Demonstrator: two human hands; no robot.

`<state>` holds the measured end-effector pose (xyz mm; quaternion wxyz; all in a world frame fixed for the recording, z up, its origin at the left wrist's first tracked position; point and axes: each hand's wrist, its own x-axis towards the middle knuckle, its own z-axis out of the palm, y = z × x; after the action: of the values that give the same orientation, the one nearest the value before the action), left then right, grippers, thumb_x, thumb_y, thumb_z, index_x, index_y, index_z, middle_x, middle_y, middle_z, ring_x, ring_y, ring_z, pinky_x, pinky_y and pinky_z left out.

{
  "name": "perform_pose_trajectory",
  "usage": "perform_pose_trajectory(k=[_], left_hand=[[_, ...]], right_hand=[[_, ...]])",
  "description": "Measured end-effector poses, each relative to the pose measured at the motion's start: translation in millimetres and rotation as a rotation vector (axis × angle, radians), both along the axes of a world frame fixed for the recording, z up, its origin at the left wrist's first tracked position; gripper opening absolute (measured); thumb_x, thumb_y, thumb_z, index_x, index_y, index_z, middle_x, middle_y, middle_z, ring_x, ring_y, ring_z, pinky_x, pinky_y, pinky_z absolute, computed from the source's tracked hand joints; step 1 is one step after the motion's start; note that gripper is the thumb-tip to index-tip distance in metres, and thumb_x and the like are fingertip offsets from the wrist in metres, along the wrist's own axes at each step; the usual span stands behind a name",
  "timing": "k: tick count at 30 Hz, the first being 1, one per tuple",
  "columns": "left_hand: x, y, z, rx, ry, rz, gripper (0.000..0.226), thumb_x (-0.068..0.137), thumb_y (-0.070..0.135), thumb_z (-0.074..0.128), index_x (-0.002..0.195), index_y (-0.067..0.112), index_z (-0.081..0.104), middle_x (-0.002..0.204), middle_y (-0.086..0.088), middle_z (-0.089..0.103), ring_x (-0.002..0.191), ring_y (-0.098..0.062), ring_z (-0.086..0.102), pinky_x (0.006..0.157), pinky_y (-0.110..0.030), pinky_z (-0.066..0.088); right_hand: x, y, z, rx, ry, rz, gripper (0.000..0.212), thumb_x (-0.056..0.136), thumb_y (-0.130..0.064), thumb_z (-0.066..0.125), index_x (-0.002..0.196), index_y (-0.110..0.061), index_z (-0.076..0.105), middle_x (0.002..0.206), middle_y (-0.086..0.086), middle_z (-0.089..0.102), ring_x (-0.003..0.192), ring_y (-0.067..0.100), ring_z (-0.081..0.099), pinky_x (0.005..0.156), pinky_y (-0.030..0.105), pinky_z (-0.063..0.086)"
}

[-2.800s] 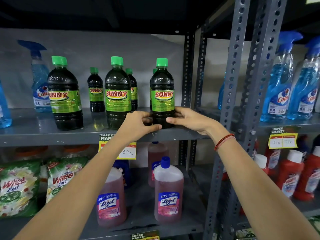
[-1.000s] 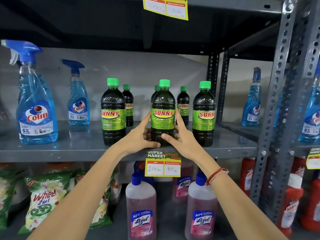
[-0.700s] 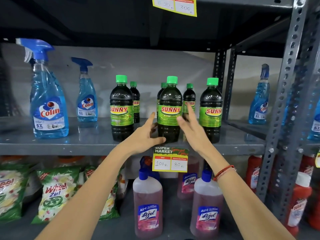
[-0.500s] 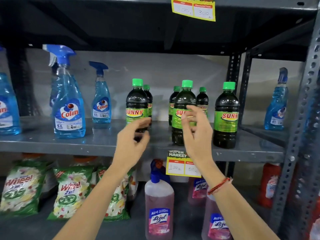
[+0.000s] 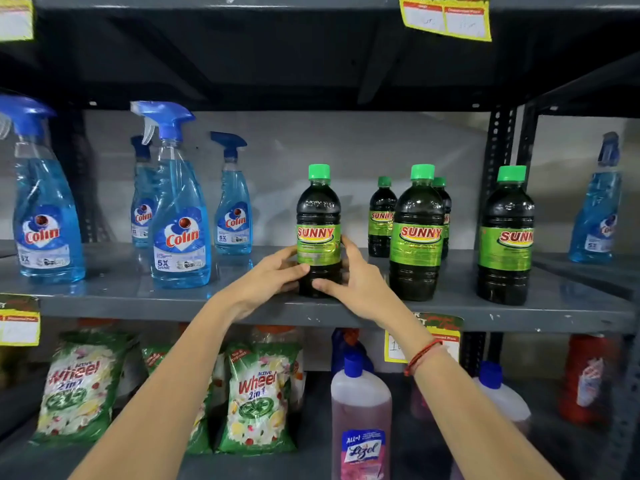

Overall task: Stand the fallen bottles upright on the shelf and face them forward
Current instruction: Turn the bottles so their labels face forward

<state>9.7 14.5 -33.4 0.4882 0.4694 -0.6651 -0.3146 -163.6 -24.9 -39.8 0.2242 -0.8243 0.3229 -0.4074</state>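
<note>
A dark Sunny bottle (image 5: 318, 216) with a green cap stands upright at the front of the grey shelf (image 5: 138, 303), its label facing me. My left hand (image 5: 273, 275) wraps its lower left side and my right hand (image 5: 353, 282) its lower right side; both grip the base. Two more Sunny bottles, the middle one (image 5: 417, 233) and the right one (image 5: 506, 237), stand upright at the front to the right, labels forward. Smaller-looking Sunny bottles (image 5: 382, 216) stand behind them.
Several blue Colin spray bottles (image 5: 181, 216) stand at the left of the same shelf, another (image 5: 597, 209) on the neighbouring rack. Below are Wheel detergent bags (image 5: 258, 396), Lizol bottles (image 5: 360, 420) and red bottles (image 5: 588, 379). Perforated uprights (image 5: 498, 161) divide the racks.
Both hands let go of the middle Sunny bottle, moved left and closed around the leftmost front bottle. The view has shifted left too.
</note>
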Motion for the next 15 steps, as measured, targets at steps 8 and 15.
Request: perform_pose_trajectory(k=[8, 15], left_hand=[[3, 0, -2, -0.096, -0.125, -0.021, 0.051, 0.094, 0.011, 0.051, 0.141, 0.022, 0.035, 0.123, -0.001, 0.061, 0.108, 0.000, 0.058, 0.090, -0.015, 0.046], [-2, 2, -2, -0.152, -0.195, -0.021, 0.057, 0.092, 0.005, 0.054, 0.141, 0.019, 0.031, 0.116, 0.006, 0.057, 0.101, 0.009, 0.054, 0.084, -0.009, 0.045]], right_hand=[[-2, -12, 1, 0.149, -0.015, 0.081, 0.090, 0.086, -0.022, 0.071, 0.153, -0.030, 0.011, 0.147, 0.002, 0.048, 0.135, 0.021, 0.045, 0.114, 0.046, 0.034], [-6, -2, 8, 0.282, -0.089, 0.131, 0.073, 0.094, -0.015, 0.061, 0.152, -0.018, 0.017, 0.150, 0.003, 0.041, 0.128, 0.010, 0.041, 0.108, 0.028, 0.032]])
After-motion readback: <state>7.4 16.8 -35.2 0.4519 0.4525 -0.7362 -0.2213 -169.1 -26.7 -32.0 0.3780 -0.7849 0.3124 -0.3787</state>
